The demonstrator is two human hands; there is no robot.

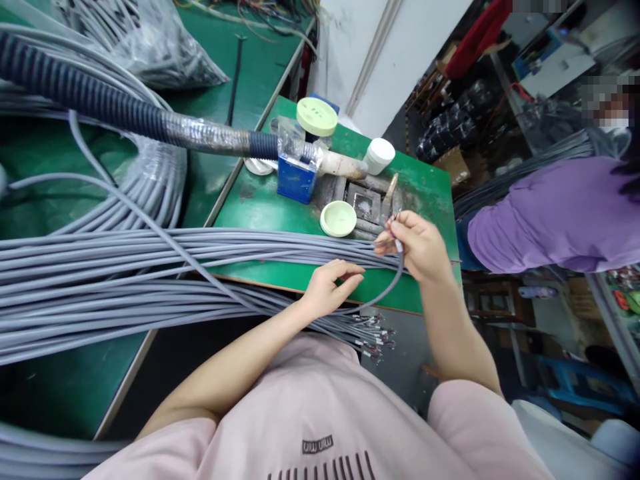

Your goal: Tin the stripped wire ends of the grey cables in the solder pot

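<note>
A grey sheathed cable (386, 291), curving upward, stripped end raised, among long parallel grey cables (150, 263), wired tips fanned out

A blue box (297, 179) and white jar (379, 156) stand on the green workbench (260, 227).

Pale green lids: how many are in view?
2. One lid sits raised behind the blue box; another lid lies on the green bench near the right hand. Others could be hidden.
</note>
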